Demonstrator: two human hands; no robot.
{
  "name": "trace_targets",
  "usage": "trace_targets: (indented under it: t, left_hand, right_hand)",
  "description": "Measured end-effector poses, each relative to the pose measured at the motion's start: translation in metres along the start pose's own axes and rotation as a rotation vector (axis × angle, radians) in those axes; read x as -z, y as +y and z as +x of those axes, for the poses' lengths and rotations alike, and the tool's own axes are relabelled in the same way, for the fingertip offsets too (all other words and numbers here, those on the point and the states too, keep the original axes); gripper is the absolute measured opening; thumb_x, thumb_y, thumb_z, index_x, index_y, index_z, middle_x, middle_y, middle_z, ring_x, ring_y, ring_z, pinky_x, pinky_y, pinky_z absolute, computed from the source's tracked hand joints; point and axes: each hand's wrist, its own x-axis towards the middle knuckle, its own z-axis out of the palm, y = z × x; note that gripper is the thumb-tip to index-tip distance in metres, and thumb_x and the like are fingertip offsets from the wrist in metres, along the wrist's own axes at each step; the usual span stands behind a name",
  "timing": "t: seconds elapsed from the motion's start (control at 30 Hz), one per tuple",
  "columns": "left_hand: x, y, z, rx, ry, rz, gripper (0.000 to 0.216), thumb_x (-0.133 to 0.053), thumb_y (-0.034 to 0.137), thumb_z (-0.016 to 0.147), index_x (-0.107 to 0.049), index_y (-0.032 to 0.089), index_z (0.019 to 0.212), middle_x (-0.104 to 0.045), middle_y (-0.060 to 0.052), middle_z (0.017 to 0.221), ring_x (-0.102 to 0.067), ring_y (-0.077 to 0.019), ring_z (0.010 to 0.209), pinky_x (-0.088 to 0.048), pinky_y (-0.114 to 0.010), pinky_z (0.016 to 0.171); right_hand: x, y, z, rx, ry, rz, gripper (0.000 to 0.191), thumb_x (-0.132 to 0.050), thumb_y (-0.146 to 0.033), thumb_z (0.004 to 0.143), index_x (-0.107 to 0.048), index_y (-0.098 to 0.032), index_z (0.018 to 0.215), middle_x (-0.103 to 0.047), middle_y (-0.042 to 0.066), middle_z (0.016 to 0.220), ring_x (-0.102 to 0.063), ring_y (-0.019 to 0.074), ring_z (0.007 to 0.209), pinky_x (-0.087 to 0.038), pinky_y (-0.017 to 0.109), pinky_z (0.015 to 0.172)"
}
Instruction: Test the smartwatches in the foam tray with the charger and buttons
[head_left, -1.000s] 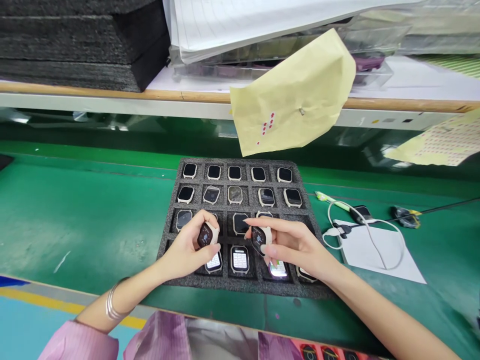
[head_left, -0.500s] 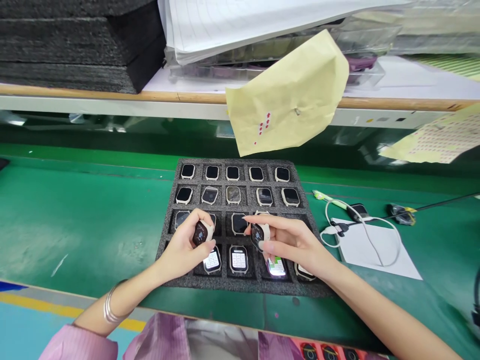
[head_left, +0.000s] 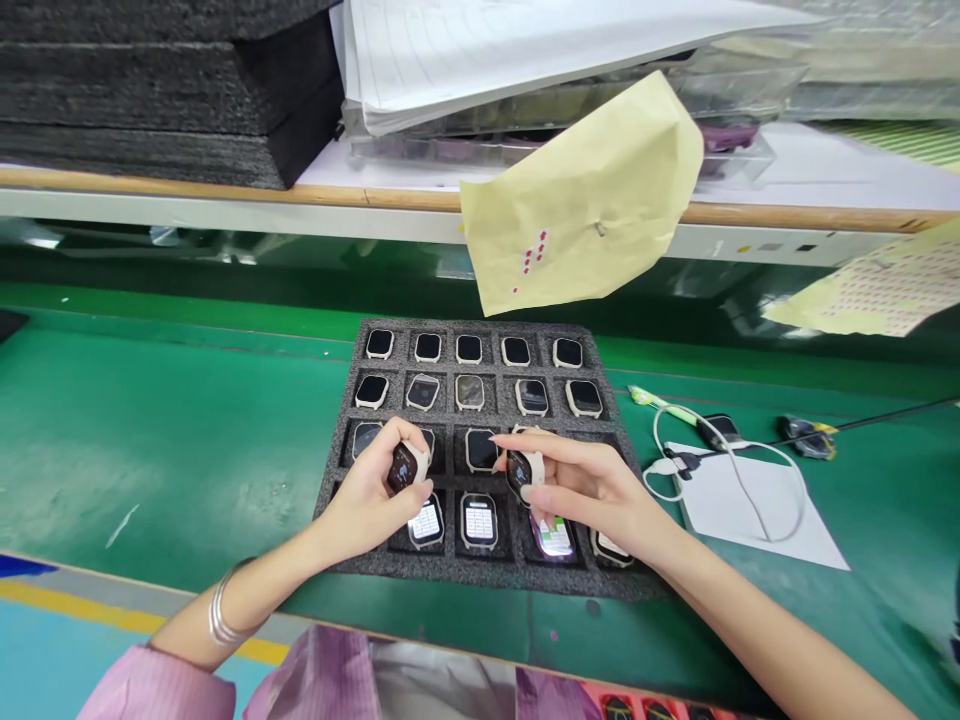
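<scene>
A black foam tray [head_left: 341,470] with rows of pockets lies on the green belt and holds several cream-cased smartwatch bodies. My left hand [head_left: 367,500] is closed on one watch body [head_left: 405,466], tilted above the tray's third row. My right hand [head_left: 592,490] pinches another watch body [head_left: 521,470] between thumb and forefinger, just right of the first. Below my hands, three watches in the front row [head_left: 478,520] have lit screens. The back rows' screens are dark.
A white paper [head_left: 757,510] with a white cable [head_left: 750,455] and small tools lies right of the tray. A yellow envelope [head_left: 585,200] hangs off the shelf above. Black foam sheets [head_left: 150,90] are stacked at the upper left. Bare green belt lies to the left.
Both hands stayed over the tray, each still holding its watch. The watches were turned slightly in the fingers and lowered a little toward the tray.
</scene>
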Motion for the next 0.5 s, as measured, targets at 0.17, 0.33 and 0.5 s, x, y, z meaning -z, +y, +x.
trace_targets:
  t: [0.17, 0.33, 0.5]
  left_hand:
    - [-0.0012, -0.0011, 0.0005, -0.046, 0.034, 0.009, 0.022, -0.061, 0.012, 0.080, -0.048, 0.021, 0.094, -0.047, 0.003, 0.081, -0.045, -0.0121, 0.068, -0.039, -0.024, 0.063]
    - [-0.0002, -0.0006, 0.0008, -0.029, 0.007, 0.021, 0.020, -0.060, 0.010, 0.079, -0.048, 0.021, 0.091, -0.045, 0.004, 0.076, -0.042, -0.0122, 0.067, -0.037, -0.023, 0.061]
    - [-0.0005, 0.0000, -0.0003, -0.119, 0.049, -0.035, 0.024, -0.061, 0.011, 0.082, -0.046, 0.022, 0.096, -0.049, 0.003, 0.081, -0.046, -0.0112, 0.066, -0.039, -0.024, 0.063]
  right_hand:
    - [0.0005, 0.0010, 0.0005, -0.002, 0.002, 0.026, 0.041, -0.071, -0.028, 0.087, -0.065, -0.026, 0.127, -0.069, 0.007, 0.105, -0.058, 0.0086, 0.057, -0.053, 0.020, 0.052]
    - [0.0011, -0.0008, -0.0001, 0.012, 0.014, -0.001, 0.040, -0.070, -0.028, 0.087, -0.065, -0.025, 0.127, -0.069, 0.007, 0.102, -0.057, 0.0084, 0.054, -0.053, 0.021, 0.051]
    - [0.0007, -0.0057, -0.0037, 0.049, 0.026, 0.012, 0.040, -0.071, -0.028, 0.086, -0.066, -0.026, 0.126, -0.068, 0.008, 0.105, -0.058, 0.0091, 0.056, -0.054, 0.021, 0.051]
